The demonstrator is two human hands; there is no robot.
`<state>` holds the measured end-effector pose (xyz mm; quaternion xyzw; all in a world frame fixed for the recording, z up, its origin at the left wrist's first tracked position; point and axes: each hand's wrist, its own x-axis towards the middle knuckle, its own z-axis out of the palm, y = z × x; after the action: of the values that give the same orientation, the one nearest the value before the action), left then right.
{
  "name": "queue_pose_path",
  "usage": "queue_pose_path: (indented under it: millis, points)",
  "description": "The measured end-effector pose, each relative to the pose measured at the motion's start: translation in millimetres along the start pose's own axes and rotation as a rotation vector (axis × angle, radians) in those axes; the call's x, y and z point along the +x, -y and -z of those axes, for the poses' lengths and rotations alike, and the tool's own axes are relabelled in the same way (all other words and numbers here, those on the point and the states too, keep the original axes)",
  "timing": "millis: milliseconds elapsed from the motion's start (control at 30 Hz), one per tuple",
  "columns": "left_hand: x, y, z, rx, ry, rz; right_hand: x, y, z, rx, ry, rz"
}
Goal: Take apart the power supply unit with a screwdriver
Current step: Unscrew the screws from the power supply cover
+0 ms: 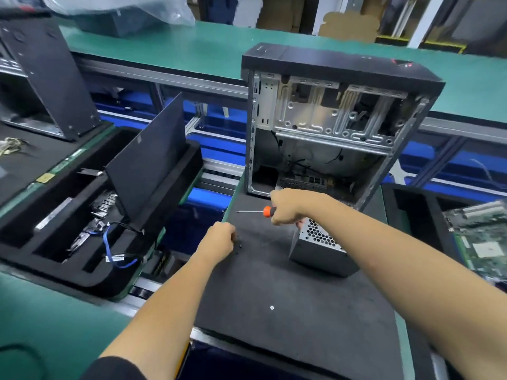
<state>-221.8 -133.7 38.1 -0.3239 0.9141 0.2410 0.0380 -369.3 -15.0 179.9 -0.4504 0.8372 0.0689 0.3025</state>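
A grey power supply unit (321,249) with a honeycomb vent sits tilted on the dark foam mat (288,311), in front of an open computer case (329,127). My right hand (288,207) grips a screwdriver (253,212) with an orange collar, its shaft pointing left, and also touches the unit's top corner. My left hand (218,241) hovers low over the mat with fingers curled, just beside several small dark screws (239,246). Whether it pinches a screw is hidden.
A single pale screw (272,307) lies on the mat nearer me. A black foam tray (82,215) with cables and parts and an upright black panel (148,157) stands to the left. A green circuit board (482,237) lies at the right.
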Motion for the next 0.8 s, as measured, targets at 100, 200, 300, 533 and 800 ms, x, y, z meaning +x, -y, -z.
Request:
queue_pose_path:
  millis: [100, 200, 300, 533, 800]
  points:
    - [2, -3, -3, 0.078, 0.058, -0.028, 4, 0, 1, 0.003, 0.018, -0.003]
    - [4, -5, -4, 0.172, 0.112, -0.041, 6, -1, 2, 0.014, 0.035, -0.004]
    - [6, -10, -2, 0.214, 0.145, -0.043, 6, -2, 4, 0.012, 0.040, -0.004]
    - [4, -14, 0, 0.175, 0.148, -0.063, 5, -6, 7, 0.001, 0.034, 0.025]
    - [-1, -42, 23, -0.361, -0.298, 0.003, -23, -16, 40, -0.010, -0.052, 0.040]
